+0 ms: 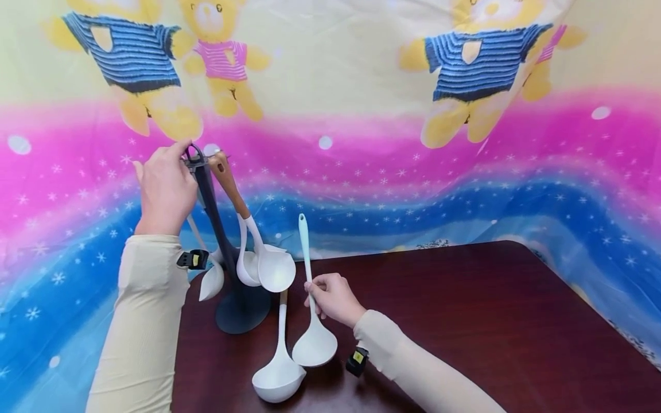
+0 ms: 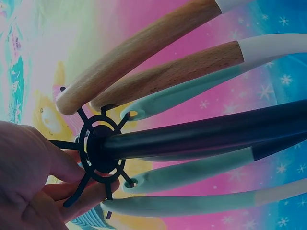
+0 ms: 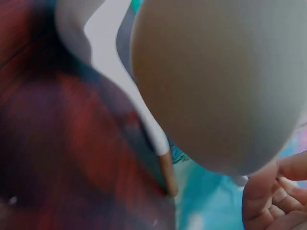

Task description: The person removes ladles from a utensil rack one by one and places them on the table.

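Note:
At the left, my left hand point(image 1: 166, 186) holds the top of a black utensil stand point(image 1: 213, 212). The left wrist view has its thumb and fingers around the spoked ring point(image 2: 99, 148). Several utensils hang there, including a wooden-handled white ladle point(image 1: 276, 269) and mint-handled ones point(image 2: 187, 172). With thumb and fingers, my right hand point(image 1: 338, 301) pinches the handle of a white ladle with a mint grip point(image 1: 315, 346), bowl down. In the right wrist view this ladle's bowl point(image 3: 220, 81) hides most of its handle. Beside it, another white ladle point(image 1: 279, 378) lies on the table, its wooden handle pointing away.
The dark reddish-brown table point(image 1: 465, 310) extends to the right. The stand's round base point(image 1: 242, 315) rests near its left edge. A cloth backdrop point(image 1: 330, 166) with printed bears and snowflakes hangs behind and around the table.

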Available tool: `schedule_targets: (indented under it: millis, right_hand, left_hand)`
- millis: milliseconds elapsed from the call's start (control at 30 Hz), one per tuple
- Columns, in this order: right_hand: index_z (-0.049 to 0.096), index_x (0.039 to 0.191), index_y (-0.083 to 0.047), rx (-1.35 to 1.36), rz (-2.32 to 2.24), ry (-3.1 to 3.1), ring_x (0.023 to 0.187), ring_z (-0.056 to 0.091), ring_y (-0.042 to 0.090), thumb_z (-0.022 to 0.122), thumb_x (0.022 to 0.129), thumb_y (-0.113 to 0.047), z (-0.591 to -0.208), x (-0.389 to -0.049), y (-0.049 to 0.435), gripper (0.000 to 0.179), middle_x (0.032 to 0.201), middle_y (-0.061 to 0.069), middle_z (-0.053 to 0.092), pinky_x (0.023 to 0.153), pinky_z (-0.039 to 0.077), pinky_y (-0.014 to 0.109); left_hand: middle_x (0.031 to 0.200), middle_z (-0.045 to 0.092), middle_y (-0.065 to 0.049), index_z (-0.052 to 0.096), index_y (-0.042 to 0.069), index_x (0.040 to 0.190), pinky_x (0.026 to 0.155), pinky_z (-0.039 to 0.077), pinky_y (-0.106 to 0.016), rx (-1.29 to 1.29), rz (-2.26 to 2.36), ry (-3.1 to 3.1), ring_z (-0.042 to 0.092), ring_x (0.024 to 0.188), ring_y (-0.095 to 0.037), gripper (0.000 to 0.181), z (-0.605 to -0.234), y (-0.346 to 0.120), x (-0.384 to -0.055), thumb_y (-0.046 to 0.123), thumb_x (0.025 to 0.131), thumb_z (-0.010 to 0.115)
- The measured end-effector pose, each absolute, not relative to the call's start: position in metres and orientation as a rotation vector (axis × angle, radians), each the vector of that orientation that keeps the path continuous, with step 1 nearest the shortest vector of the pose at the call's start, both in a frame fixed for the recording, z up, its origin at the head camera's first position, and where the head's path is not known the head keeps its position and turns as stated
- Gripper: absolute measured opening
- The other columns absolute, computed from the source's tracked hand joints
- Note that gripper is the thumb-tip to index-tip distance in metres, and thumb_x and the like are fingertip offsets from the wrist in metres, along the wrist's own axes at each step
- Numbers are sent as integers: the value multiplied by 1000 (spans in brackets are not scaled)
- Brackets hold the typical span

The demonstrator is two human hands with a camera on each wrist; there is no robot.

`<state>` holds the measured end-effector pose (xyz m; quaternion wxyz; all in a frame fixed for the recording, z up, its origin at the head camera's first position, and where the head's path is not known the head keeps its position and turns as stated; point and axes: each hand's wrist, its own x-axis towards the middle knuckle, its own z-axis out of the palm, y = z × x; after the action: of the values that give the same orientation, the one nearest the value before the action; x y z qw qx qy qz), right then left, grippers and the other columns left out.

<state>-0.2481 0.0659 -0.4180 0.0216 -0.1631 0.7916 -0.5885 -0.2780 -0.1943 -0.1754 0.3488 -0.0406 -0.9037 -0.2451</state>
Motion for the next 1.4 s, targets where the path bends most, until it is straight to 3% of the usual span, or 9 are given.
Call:
schedule_targets:
  millis: [67, 200, 333, 500, 633, 800, 1033, 1400]
  right_hand:
    - [69, 92, -4, -475, -1792, 2449, 46, 55, 13, 57, 102, -18, -426, -249, 70, 21, 74, 16, 72, 45, 53, 29]
    - [66, 98, 1, -427, -1740, 2432, 44, 53, 12, 55, 102, -15, -438, -249, 75, 19, 77, 21, 72, 43, 50, 27]
    - [61, 104, 8, -398, -1684, 2416, 43, 52, 11, 54, 102, -11, -447, -248, 76, 20, 73, 18, 71, 42, 49, 26]
    - [58, 100, 3, -354, -1588, 2430, 45, 54, 13, 53, 101, -7, -456, -243, 71, 11, 70, 15, 70, 43, 48, 26]
    - [56, 98, 0, -312, -1542, 2442, 46, 54, 13, 53, 100, -3, -462, -240, 66, 5, 68, 13, 68, 43, 47, 25]
    - [54, 95, -1, -291, -1502, 2468, 45, 53, 13, 54, 99, -2, -469, -240, 62, 4, 66, 10, 67, 42, 46, 24]
    - [55, 88, -3, -289, -1412, 2547, 38, 49, 12, 59, 95, -2, -475, -243, 64, 8, 51, 5, 55, 41, 47, 26]
    - [56, 89, -3, -308, -1380, 2560, 39, 51, 13, 61, 92, 0, -475, -241, 65, 6, 52, 6, 59, 42, 48, 28]
  left_hand:
    - [132, 57, -30, 48, 10, 149, 118, -2, -65, -105, -636, -2341, 49, 130, -46, 49, -175, -194, -278, 2, 103, 36]
    - [128, 57, -30, 48, 10, 149, 118, 0, -66, -102, -633, -2349, 50, 127, -46, 47, -174, -194, -277, 3, 103, 37]
    - [125, 58, -29, 48, 11, 149, 118, 0, -66, -98, -640, -2350, 51, 125, -46, 47, -174, -193, -276, 5, 104, 36]
    - [124, 57, -29, 48, 11, 149, 118, 1, -67, -101, -651, -2351, 50, 125, -45, 46, -174, -194, -275, 18, 106, 32]
    - [124, 58, -26, 49, 11, 148, 117, -1, -68, -114, -664, -2354, 49, 125, -42, 49, -174, -194, -274, 31, 105, 37]
    - [122, 57, -25, 48, 10, 148, 116, -4, -69, -113, -642, -2365, 49, 124, -42, 50, -174, -193, -274, 27, 102, 44]
    - [122, 55, -26, 46, 9, 150, 115, -5, -70, -110, -622, -2383, 47, 126, -42, 50, -173, -190, -275, 24, 102, 43]
    - [123, 46, -28, 44, 7, 150, 118, -3, -67, -116, -620, -2369, 41, 127, -42, 49, -174, -184, -273, 18, 102, 41]
